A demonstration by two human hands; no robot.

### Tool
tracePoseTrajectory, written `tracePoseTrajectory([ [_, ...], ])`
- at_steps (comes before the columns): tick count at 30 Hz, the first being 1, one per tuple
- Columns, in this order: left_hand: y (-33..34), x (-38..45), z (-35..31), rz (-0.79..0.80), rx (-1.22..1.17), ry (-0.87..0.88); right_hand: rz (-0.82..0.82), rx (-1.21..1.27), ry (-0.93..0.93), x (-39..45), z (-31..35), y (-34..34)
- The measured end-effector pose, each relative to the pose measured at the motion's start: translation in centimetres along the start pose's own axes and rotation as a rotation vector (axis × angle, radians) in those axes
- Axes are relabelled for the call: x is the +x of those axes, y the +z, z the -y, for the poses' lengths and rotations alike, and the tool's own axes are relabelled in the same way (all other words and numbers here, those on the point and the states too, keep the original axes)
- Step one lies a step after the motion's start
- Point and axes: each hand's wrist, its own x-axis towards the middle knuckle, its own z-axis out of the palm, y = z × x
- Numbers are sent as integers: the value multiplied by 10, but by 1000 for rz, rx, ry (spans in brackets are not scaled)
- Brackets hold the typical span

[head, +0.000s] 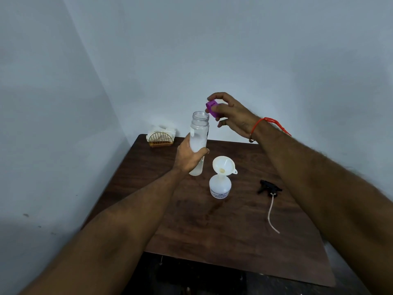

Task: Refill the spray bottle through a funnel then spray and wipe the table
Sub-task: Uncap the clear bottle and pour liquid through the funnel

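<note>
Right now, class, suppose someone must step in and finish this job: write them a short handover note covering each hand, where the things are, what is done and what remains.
Left hand grips the clear plastic water bottle, upright, mouth open.
Right hand pinches the purple screw cap just beside that mouth.
White plastic funnel sits in the neck of the small white spray bottle on the dark wooden table.
Black trigger sprayer head with its tube lies to the right; tissues in a gold wire holder stand at the far corner.
Done: sprayer off, funnel in, cap off.
Left: pour, refit sprayer, spray, wipe.

Table [212, 231]: bottle [220, 187], sprayer [269, 186], holder [161, 140].
</note>
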Motion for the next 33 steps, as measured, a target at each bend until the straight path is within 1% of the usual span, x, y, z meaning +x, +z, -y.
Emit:
tracePoseTrajectory([
  [3, -2, -1, 2, -9, -12, 27, -129, -106, 191, 0, -16, -1],
  [5, -2, -1, 1, 13, -25, 53, -139, -180, 306, -1, -28, 2],
  [6, -1, -1, -1, 40, -41, 69, -119, -195, 338, -3, -32, 5],
  [9, 2, -2, -5, 124, -102, 115, -58, -192, 375, -6, -39, 19],
  [11, 6, -1, -5, 147, -128, 111, -23, -171, 381, -4, -44, 26],
  [13, 11, 0, -6, 160, -126, 104, 47, -138, 366, -7, -46, 31],
  [16, 16, 1, -7, 150, -91, 89, 32, -135, 365, -9, -49, 31],
  [17, 17, 2, -6, 143, -82, 79, 35, -163, 346, -9, -50, 30],
  [18, 18, 4, -5, 130, -73, 64, 33, -245, 339, -6, -52, 29],
  [20, 19, 7, -1, 80, -57, 23, -17, -524, 331, -5, -54, 24],
  [21, 19, 8, 0, 46, -58, 4, -71, -595, 327, -8, -49, 23],
  [22, 18, 10, 0, 15, -60, -20, -137, -564, 283, -11, -45, 23],
  [23, 16, 12, 0, -4, -67, -40, -190, -447, 200, -15, -40, 23],
  [24, 15, 13, -1, -12, -71, -47, -198, -318, 102, -17, -38, 22],
  [25, 15, 15, -3, -10, -69, -39, -160, -232, 13, -21, -36, 21],
  [27, 14, 16, -4, -2, -34, -11, -51, -184, -104, -24, -40, 21],
  [28, 14, 15, -5, 1, -14, 11, -18, -209, -131, -25, -42, 24],
  [30, 19, 13, -6, 8, 5, 52, -10, -244, -136, -26, -40, 30],
  [33, 29, 8, -11, 29, -31, 86, -136, -191, -142, -23, -38, 33],
])
